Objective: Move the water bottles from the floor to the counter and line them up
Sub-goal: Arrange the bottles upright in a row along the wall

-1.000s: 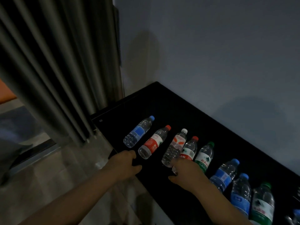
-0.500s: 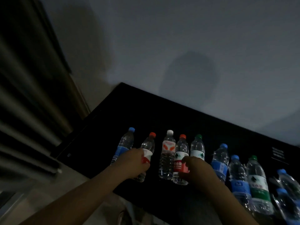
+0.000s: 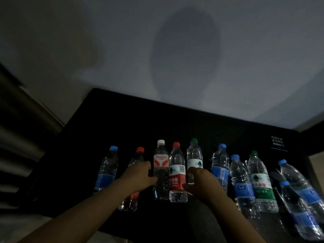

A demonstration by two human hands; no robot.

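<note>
I see water bottles standing in a row on the black tabletop, my left hand gripping the red-capped bottle second from left, my right hand wrapped round a green-capped bottle

1. Beyond the left grip and right grip, a pale grey wall rises, carrying 1 big oval shadow.
2. Under both grips lies a black worktop; small white print sits on it far right of the right grip.
3. Left of the left grip hang folded curtains, pale floor below them.
4. The light is dim.
</note>
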